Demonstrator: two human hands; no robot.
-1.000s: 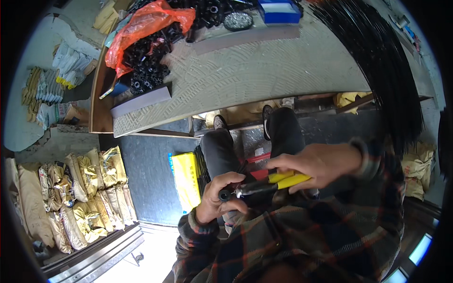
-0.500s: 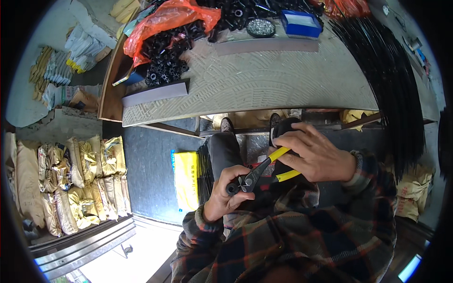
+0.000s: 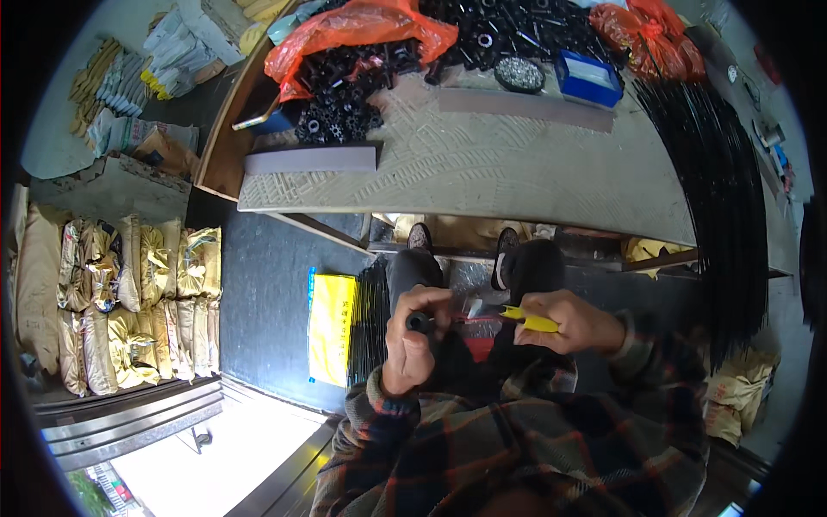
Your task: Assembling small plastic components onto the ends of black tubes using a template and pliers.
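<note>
In front of my lap, my left hand [image 3: 408, 345] is closed around a small black tubular part [image 3: 419, 322], whose round hollow end faces up between thumb and fingers. To its right, my right hand [image 3: 570, 322] grips yellow-handled pliers [image 3: 536, 321]. The handles stick out from the fingers toward the left hand. The dark jaws are hard to make out against the lap. A gap separates the pliers from the black part. Something red [image 3: 480, 348] lies low between my legs, partly seen.
Ahead stands a worktable [image 3: 517, 177] with a heap of black parts [image 3: 345, 116], an orange-red bag [image 3: 362, 34], a dish of small metal pieces [image 3: 519, 75] and a blue box [image 3: 589, 79]. Long black rods [image 3: 719, 198] hang over its right end. Stacked sacks [image 3: 129, 293] stand left.
The pliers have come away from the black part and moved right with my right hand, the handles now close together. My left hand still holds the part. The whole view has shifted somewhat.
</note>
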